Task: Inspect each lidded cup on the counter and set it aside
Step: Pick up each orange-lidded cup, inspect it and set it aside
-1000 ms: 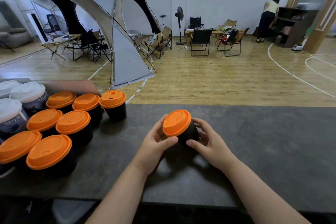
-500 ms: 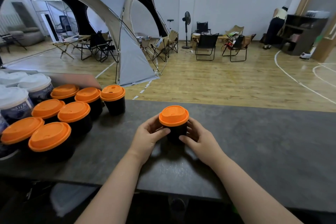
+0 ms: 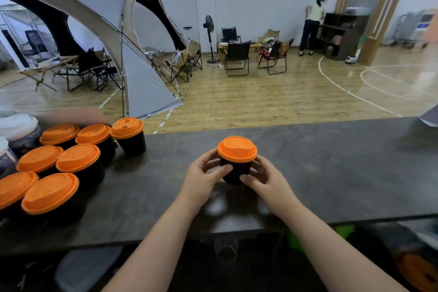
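Lin: Tilted one second ago, the cup (image 3: 234,168) now stands upright between the two hands, and its orange lid (image 3: 237,149) faces up instead of leaning to the side.

Sam: How do the fingers (image 3: 222,169) lie?

Lin: They are curled around the dark wall of the cup, under the rim of the lid. The thumb of the left hand (image 3: 203,178) presses on the near side, and the right hand (image 3: 265,180) grasps the cup from the other side in the same way. So both hands hold it; neither one is loose.

Sam: Is the cup resting on the counter (image 3: 331,168)?

Lin: It is near the front edge, at the middle. If the bottom touches the surface or hangs just above it, I cannot tell.

Sam: And the others?

Lin: A group of orange-lidded cups (image 3: 78,161) stands close together at the left, well apart from this one. Behind them are some white-lidded cups (image 3: 19,125). Past the counter I see a wooden floor with a tent (image 3: 99,19) and folding chairs (image 3: 237,57).

Sam: Which step is it, in your opinion?

Lin: I think the inspection of this cup is almost finished. The next move should be to set it aside, probably on the free part at the right, with the grasp kept low on the wall so the lid is not pushed off. After that, a hand must reach left for the next cup.
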`<state>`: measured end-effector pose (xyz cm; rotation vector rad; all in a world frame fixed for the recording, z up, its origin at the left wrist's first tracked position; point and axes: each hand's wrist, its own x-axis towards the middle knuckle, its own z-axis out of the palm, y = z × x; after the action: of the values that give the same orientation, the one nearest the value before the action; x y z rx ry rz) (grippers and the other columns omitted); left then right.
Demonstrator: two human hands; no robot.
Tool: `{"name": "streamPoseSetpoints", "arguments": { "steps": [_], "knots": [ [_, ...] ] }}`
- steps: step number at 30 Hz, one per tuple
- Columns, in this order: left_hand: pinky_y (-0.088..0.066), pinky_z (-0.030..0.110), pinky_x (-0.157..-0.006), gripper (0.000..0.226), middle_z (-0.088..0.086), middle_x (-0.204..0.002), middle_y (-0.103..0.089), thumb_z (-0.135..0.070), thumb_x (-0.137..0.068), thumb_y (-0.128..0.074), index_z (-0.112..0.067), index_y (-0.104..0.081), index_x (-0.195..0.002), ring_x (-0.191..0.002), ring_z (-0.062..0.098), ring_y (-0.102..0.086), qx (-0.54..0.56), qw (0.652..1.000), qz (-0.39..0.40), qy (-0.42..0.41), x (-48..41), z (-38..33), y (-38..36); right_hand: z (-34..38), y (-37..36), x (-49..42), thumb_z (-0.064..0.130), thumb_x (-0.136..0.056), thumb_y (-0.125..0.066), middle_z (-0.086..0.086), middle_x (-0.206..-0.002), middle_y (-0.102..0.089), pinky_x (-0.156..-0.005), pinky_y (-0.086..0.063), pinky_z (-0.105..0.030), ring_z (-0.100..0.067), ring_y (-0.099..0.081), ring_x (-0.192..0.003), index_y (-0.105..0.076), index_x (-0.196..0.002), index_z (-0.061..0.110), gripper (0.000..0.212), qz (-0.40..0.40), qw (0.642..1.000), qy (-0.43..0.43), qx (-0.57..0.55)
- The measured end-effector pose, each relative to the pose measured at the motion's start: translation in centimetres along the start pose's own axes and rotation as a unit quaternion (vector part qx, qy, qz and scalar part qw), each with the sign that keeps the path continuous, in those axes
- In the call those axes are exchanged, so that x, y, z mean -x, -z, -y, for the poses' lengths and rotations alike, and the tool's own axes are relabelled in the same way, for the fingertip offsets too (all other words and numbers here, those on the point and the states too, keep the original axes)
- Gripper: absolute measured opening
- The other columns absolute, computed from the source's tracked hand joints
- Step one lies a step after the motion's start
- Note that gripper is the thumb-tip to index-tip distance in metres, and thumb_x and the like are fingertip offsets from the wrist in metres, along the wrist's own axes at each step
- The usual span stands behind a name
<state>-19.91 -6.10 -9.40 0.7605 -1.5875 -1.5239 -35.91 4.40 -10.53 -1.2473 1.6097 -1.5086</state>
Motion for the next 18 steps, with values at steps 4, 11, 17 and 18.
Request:
{"name": "streamPoseSetpoints", "arguments": {
  "steps": [4,11,17,18],
  "knots": [
    [-0.054,0.038,-0.100,0.045,0.006,-0.119,-0.073,-0.006,-0.081,-0.079,-0.015,-0.066,-0.124,-0.115,0.021,-0.067,-0.006,1.000,0.024,0.001,0.4,-1.1,-4.3,0.8,3.9,1.9,0.011,-0.088,-0.073,0.010,-0.135,-0.060,-0.088,-0.053,-0.017,-0.001,-0.063,-0.115,-0.050,-0.141,0.023,0.059,-0.033,0.999,-0.002,0.022],
    [-0.055,0.041,-0.098,0.048,0.008,-0.117,-0.073,-0.012,-0.080,-0.081,-0.013,-0.066,-0.125,-0.113,0.023,-0.068,-0.002,0.998,0.062,0.005,2.0,-1.7,-16.3,1.3,15.2,6.8,0.012,-0.086,-0.076,0.020,-0.121,-0.061,-0.084,-0.050,-0.008,0.015,-0.059,-0.107,-0.052,-0.130,0.028,0.053,-0.094,0.993,0.008,0.065],
    [-0.055,0.042,-0.099,0.046,0.005,-0.118,-0.073,-0.009,-0.085,-0.077,-0.013,-0.064,-0.129,-0.110,0.016,-0.069,-0.007,0.995,0.098,0.001,5.0,-1.7,-31.7,0.3,29.6,12.7,0.011,-0.084,-0.078,0.015,-0.121,-0.063,-0.082,-0.046,-0.003,0.013,-0.056,-0.110,-0.055,-0.130,0.023,0.053,-0.123,0.986,-0.002,0.111],
    [-0.055,0.041,-0.099,0.046,0.004,-0.119,-0.072,-0.010,-0.085,-0.077,-0.014,-0.063,-0.129,-0.111,0.016,-0.069,-0.003,0.995,0.102,0.000,5.5,-1.7,-34.2,0.2,32.1,13.5,0.011,-0.084,-0.078,0.013,-0.122,-0.064,-0.083,-0.047,-0.004,0.013,-0.056,-0.110,-0.056,-0.131,0.020,0.053,-0.125,0.985,-0.003,0.118]
  ]
}}
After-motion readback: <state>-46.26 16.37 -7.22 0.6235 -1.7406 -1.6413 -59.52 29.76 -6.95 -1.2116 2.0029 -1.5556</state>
